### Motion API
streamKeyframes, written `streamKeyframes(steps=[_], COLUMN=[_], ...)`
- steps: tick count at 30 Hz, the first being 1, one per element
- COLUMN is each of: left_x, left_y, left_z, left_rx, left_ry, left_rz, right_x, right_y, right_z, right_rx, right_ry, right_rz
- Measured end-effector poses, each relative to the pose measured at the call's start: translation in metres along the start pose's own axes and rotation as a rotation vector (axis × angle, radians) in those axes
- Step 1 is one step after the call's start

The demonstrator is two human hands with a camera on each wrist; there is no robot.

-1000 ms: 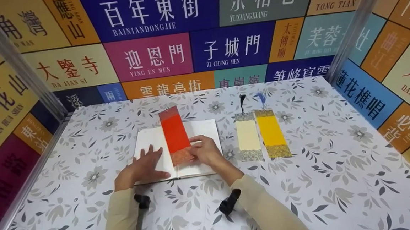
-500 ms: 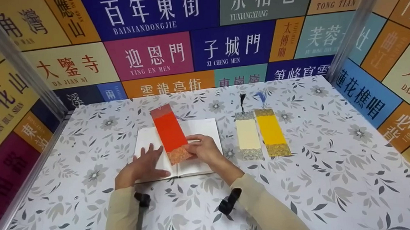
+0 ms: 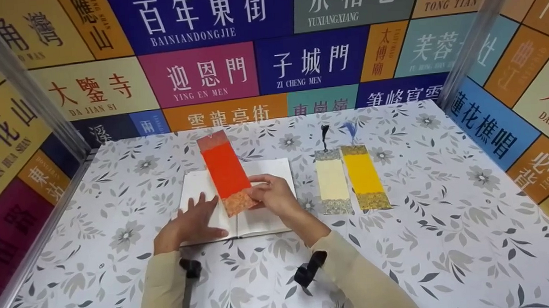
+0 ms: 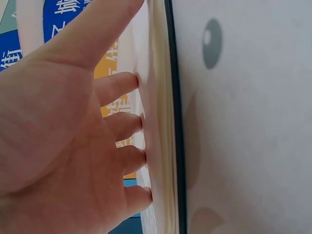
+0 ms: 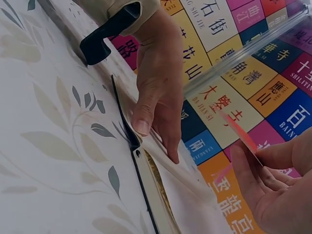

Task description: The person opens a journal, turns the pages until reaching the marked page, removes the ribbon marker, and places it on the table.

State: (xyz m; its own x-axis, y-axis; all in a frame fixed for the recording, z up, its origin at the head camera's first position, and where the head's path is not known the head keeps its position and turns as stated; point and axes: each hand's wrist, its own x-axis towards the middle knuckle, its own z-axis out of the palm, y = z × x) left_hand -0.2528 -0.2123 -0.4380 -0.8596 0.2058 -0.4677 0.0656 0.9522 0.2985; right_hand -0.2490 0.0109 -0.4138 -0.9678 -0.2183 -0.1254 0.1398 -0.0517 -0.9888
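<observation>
An open book (image 3: 273, 167) with blank pages lies on the table. My left hand (image 3: 192, 222) rests on its left page with the fingers spread; in the left wrist view the fingertips press on the page above the book's dark cover edge (image 4: 176, 122). With thumb and fingers, my right hand (image 3: 276, 196) pinches a red bookmark (image 3: 226, 167) by its lower right corner. This bookmark slants up to the left over the book. From the right wrist view it appears almost edge-on (image 5: 241, 132), raised above the pages.
To the right of the book lie a cream bookmark (image 3: 332, 181) with a black tassel and a yellow bookmark (image 3: 365, 177) with a blue tassel. A floral cloth (image 3: 433, 249) covers the table. Panels with printed signs (image 3: 212, 77) stand behind and at both sides.
The red bookmark has tilted to the left and risen a little, with my right hand shifting slightly upward. My left hand has stayed on the left page.
</observation>
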Motion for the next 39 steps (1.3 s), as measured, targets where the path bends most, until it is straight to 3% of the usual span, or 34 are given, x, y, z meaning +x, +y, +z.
streamKeyframes(steps=[7, 21, 30, 39], left_x=[-0.005, -0.013, -0.012, -0.007], left_y=[-0.002, -0.008, -0.003, 0.0], left_z=[0.003, 0.004, 0.002, 0.0], left_rx=[-0.009, -0.061, -0.087, -0.018], left_ry=[-0.004, 0.049, 0.045, 0.032], left_rz=[-0.008, 0.089, 0.104, 0.094], right_x=[-0.006, -0.01, -0.011, -0.002], right_y=[-0.023, -0.071, -0.089, -0.091], right_z=[-0.006, -0.048, -0.096, -0.156], right_rx=[-0.056, -0.154, -0.217, -0.289], right_ry=[0.005, 0.084, 0.16, 0.238], right_rz=[-0.015, -0.073, -0.054, 0.01])
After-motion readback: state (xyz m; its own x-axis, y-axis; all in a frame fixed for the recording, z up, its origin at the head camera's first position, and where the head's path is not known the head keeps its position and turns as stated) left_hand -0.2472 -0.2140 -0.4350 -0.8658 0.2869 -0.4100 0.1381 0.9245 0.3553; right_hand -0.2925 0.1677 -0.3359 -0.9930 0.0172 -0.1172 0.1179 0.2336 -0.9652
